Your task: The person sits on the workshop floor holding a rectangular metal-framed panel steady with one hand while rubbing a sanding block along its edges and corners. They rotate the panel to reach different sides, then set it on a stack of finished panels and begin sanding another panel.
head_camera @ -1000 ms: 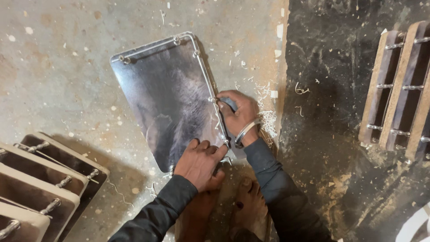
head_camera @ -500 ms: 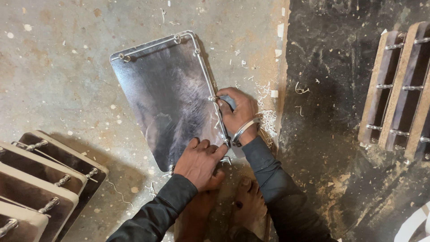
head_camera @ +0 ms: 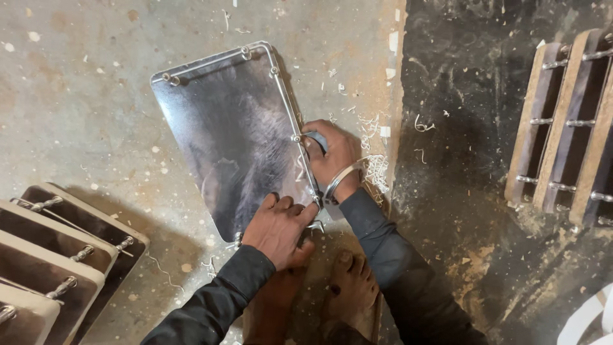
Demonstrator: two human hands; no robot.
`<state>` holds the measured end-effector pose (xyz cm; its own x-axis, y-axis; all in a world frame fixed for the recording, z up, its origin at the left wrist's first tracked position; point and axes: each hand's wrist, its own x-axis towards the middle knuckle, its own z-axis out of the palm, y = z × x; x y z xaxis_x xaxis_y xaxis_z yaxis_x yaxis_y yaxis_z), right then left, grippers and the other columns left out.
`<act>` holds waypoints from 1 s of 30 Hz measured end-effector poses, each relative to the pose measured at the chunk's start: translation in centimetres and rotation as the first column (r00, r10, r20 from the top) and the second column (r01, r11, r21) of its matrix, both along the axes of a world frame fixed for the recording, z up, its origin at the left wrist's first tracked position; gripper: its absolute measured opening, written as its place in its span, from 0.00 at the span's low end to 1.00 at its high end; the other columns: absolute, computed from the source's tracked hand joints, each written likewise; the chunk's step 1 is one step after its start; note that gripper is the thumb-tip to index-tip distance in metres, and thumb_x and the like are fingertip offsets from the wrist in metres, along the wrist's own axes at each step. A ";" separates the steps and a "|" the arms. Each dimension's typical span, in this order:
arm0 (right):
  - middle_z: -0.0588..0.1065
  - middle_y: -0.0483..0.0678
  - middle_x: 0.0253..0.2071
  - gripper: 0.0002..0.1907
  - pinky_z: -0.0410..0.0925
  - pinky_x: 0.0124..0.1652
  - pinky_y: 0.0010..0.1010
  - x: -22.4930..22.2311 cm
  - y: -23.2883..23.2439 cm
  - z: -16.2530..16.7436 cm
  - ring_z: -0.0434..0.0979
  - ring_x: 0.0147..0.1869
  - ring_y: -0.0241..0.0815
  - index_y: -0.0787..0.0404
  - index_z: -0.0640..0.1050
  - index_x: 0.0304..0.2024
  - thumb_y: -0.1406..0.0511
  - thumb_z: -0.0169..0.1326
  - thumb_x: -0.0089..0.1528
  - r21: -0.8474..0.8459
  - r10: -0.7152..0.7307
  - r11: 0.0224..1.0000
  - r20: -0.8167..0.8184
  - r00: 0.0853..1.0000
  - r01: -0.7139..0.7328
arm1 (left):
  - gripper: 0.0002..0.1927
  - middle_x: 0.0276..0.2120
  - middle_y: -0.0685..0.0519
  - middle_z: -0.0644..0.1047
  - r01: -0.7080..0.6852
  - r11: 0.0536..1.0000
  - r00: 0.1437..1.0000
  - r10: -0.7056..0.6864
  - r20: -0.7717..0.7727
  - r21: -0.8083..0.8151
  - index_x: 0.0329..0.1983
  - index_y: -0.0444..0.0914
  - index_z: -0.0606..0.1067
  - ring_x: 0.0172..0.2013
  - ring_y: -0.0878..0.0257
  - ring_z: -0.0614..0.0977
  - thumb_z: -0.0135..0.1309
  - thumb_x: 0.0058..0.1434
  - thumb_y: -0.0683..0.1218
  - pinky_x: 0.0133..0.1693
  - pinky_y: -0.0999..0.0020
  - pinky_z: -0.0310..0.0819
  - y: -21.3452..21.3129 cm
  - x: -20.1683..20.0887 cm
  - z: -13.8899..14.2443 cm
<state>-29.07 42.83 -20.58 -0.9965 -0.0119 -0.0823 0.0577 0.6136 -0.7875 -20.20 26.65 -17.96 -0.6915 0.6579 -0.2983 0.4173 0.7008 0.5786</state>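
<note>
The shiny metal tray [head_camera: 233, 134] lies flat on the concrete floor [head_camera: 83, 96], a little turned, with a thin wire rail [head_camera: 290, 121] running along its edges on small round posts. The left hand [head_camera: 278, 227] presses palm down on the near corner of the tray, fingers spread and flat, so it grasps nothing and only pins the sheet. The right hand [head_camera: 332, 156] sits at the right edge, curled tight around a small grey tool [head_camera: 317, 140] that touches the rail close to one post; a metal bangle [head_camera: 338, 182] is on this wrist. Compared with one second ago almost nothing has changed: the tray keeps the same place and angle, the left hand is on the same corner, and the right hand has shifted only very slightly along the same edge. I judge from this that the work on this part of the rail is continuing and is not finished. Pale shavings [head_camera: 373, 166] lie just beside the right hand. The bare feet [head_camera: 348, 287] are close below the tray. Stacks of wood-edged trays [head_camera: 57, 255] stand at the left and more of them [head_camera: 568, 121] at the right, well apart.
</note>
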 end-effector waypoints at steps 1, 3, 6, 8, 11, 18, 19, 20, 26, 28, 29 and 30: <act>0.81 0.52 0.40 0.10 0.73 0.40 0.35 -0.1 0.1 0.0 0.84 0.42 0.52 0.57 0.81 0.41 0.71 0.60 0.58 0.012 0.010 1.000 -0.006 1.000 -0.010 | 0.27 0.34 0.48 0.80 0.001 1.000 1.000 -0.001 0.002 -0.009 0.49 0.39 0.71 0.42 0.52 0.77 0.58 0.47 0.54 0.47 0.56 0.63 0.1 0.0 0.0; 0.81 0.52 0.40 0.10 0.73 0.40 0.35 -0.2 0.2 0.0 0.83 0.42 0.53 0.57 0.81 0.41 0.71 0.61 0.58 0.030 0.028 0.999 -0.021 0.999 -0.027 | 0.27 0.34 0.48 0.80 0.002 1.000 1.000 -0.002 -0.004 -0.015 0.49 0.38 0.71 0.42 0.52 0.77 0.58 0.48 0.55 0.47 0.56 0.63 0.1 -0.1 0.1; 0.81 0.53 0.40 0.10 0.73 0.41 0.36 -0.2 0.3 0.0 0.83 0.44 0.54 0.58 0.81 0.42 0.71 0.61 0.58 0.042 0.046 0.998 -0.016 0.999 -0.045 | 0.28 0.33 0.48 0.80 0.007 1.000 1.000 -0.007 0.010 -0.015 0.50 0.38 0.71 0.42 0.52 0.76 0.58 0.48 0.55 0.47 0.55 0.63 0.1 0.0 0.1; 0.82 0.53 0.41 0.10 0.72 0.41 0.36 -0.2 0.4 0.0 0.83 0.44 0.55 0.58 0.80 0.43 0.71 0.61 0.58 0.043 0.064 0.997 -0.014 0.998 -0.064 | 0.28 0.34 0.48 0.80 0.010 1.000 1.000 -0.010 0.023 -0.028 0.50 0.38 0.71 0.43 0.52 0.76 0.58 0.48 0.55 0.47 0.55 0.63 0.0 0.0 0.0; 0.82 0.52 0.41 0.11 0.74 0.42 0.35 -0.6 0.7 -0.2 0.85 0.45 0.53 0.58 0.80 0.43 0.72 0.61 0.58 -0.028 0.095 0.995 0.010 0.995 -0.094 | 0.28 0.34 0.49 0.80 -0.016 1.000 1.000 0.015 0.019 0.009 0.52 0.39 0.72 0.43 0.52 0.76 0.58 0.48 0.53 0.47 0.56 0.63 0.0 0.1 -0.1; 0.81 0.54 0.42 0.10 0.73 0.43 0.36 -0.6 0.6 -0.2 0.83 0.45 0.55 0.59 0.80 0.43 0.72 0.60 0.58 0.016 0.107 0.994 -0.002 0.994 -0.107 | 0.30 0.34 0.50 0.80 -0.020 0.999 1.000 0.020 0.005 0.030 0.53 0.39 0.73 0.43 0.53 0.77 0.60 0.46 0.53 0.47 0.56 0.63 -0.1 -0.1 -0.2; 0.81 0.54 0.42 0.10 0.73 0.43 0.36 -0.5 0.4 -0.2 0.83 0.45 0.55 0.59 0.80 0.43 0.72 0.60 0.59 0.008 0.100 0.995 -0.011 0.995 -0.100 | 0.30 0.34 0.49 0.80 -0.020 0.999 1.000 0.019 0.014 0.041 0.52 0.39 0.73 0.43 0.53 0.77 0.61 0.45 0.54 0.47 0.56 0.63 -0.1 -0.1 -0.1; 0.81 0.54 0.42 0.10 0.73 0.43 0.36 -0.5 0.3 -0.1 0.83 0.45 0.55 0.59 0.79 0.43 0.72 0.59 0.59 0.001 0.094 0.996 -0.017 0.995 -0.094 | 0.31 0.35 0.49 0.80 -0.021 0.998 0.999 0.020 0.027 0.052 0.51 0.39 0.73 0.43 0.52 0.77 0.62 0.44 0.55 0.47 0.55 0.63 -0.1 -0.1 0.0; 0.81 0.53 0.36 0.08 0.72 0.40 0.38 -3.5 -0.2 -0.3 0.83 0.41 0.54 0.57 0.79 0.42 0.69 0.60 0.60 0.060 0.144 0.987 0.086 0.986 -0.149 | 0.30 0.36 0.50 0.80 -0.030 0.998 0.999 0.029 0.029 0.060 0.51 0.39 0.73 0.43 0.53 0.77 0.62 0.47 0.56 0.48 0.56 0.63 -0.1 -0.4 0.4; 0.81 0.53 0.37 0.09 0.72 0.40 0.40 -4.0 -0.2 -0.3 0.83 0.42 0.55 0.56 0.80 0.42 0.68 0.61 0.58 0.048 0.154 0.987 0.051 0.987 -0.156 | 0.34 0.35 0.48 0.80 -0.008 0.999 0.999 0.007 0.032 0.054 0.53 0.38 0.72 0.42 0.52 0.76 0.63 0.45 0.57 0.47 0.56 0.62 -0.1 -0.4 0.4; 0.81 0.53 0.37 0.10 0.72 0.40 0.40 -4.4 -0.2 -0.4 0.83 0.43 0.56 0.55 0.80 0.41 0.68 0.62 0.57 0.045 0.164 0.985 0.028 0.986 -0.165 | 0.36 0.35 0.47 0.80 -0.002 0.999 1.000 0.001 0.028 0.053 0.53 0.37 0.72 0.42 0.52 0.76 0.63 0.44 0.58 0.47 0.56 0.62 -0.1 -0.5 0.4; 0.81 0.53 0.37 0.10 0.72 0.40 0.41 -4.5 -0.2 -0.5 0.83 0.42 0.56 0.56 0.80 0.42 0.68 0.62 0.58 0.063 0.147 0.987 0.051 0.988 -0.150 | 0.35 0.35 0.47 0.80 0.006 0.999 1.000 -0.007 0.024 0.048 0.53 0.37 0.71 0.42 0.51 0.76 0.62 0.45 0.58 0.47 0.55 0.62 0.0 -0.4 0.3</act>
<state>-33.60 42.64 -21.05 -0.9793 -0.1522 -0.1331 -0.0029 0.6689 -0.7434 -20.63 26.62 -17.67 -0.6803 0.6761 -0.2832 0.4071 0.6698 0.6210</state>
